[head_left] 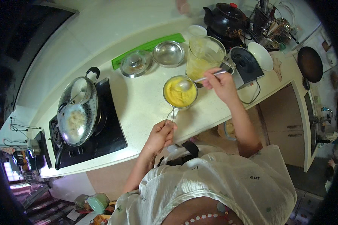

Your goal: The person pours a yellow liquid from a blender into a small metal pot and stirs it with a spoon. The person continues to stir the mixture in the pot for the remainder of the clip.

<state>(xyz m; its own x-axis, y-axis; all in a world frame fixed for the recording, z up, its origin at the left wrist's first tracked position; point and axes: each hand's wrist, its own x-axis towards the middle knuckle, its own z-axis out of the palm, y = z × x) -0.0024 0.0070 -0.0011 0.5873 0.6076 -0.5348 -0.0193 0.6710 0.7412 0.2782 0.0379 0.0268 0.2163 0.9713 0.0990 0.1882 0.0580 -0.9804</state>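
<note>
My left hand (160, 136) is closed round the wire handle of a small round strainer (171, 113), which is held over the counter. Thick yellow pulp (179, 97) fills the strainer, and whatever lies beneath it is hidden. In my right hand (221, 85) is a metal spoon (184, 85), its bowl dipped into the far side of the pulp. Right behind my right hand stands a clear blender jug (202, 62) with yellow residue on its walls. A steel bowl (168, 54) and a glass pot lid (135, 63) lie farther back.
At left, a lidded wok (78, 112) sits on a black hob (112, 135). A green strip (148, 49) runs along the wall. Back right hold a dark kettle (227, 20), a blender base (247, 63), a white bowl (260, 55) and a utensil rack (272, 26). A frying pan (310, 63) hangs far right.
</note>
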